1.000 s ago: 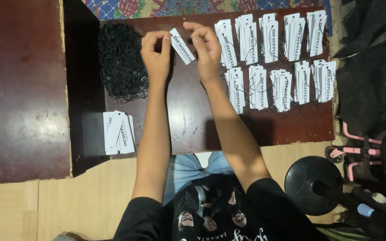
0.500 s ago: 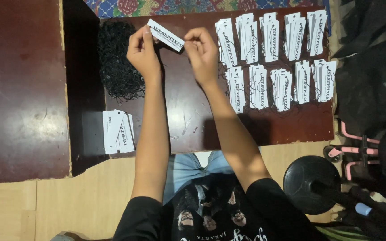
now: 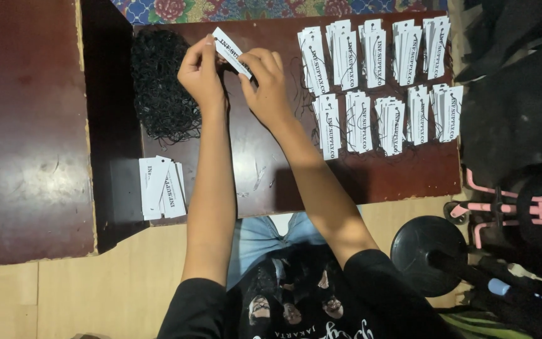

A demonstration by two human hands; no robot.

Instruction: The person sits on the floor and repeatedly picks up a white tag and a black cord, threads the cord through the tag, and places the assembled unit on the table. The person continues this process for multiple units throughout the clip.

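I see both hands, left hand [image 3: 201, 74] and right hand [image 3: 265, 85], fingers clamped on a white tag [image 3: 231, 52] beside the black string pile [image 3: 161, 85], its long axis slanting down-right.

White tag [image 3: 232, 51], black print; black string pile [image 3: 161, 85]; dark red-brown table [image 3: 252, 163].

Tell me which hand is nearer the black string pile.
Left. The left hand sits right beside the black string pile; the right hand is farther off, across the white tag both pinch.

Dark wood table [image 3: 396, 179], pale wood floor [image 3: 127, 282], patterned rug [image 3: 271, 7] probably beyond
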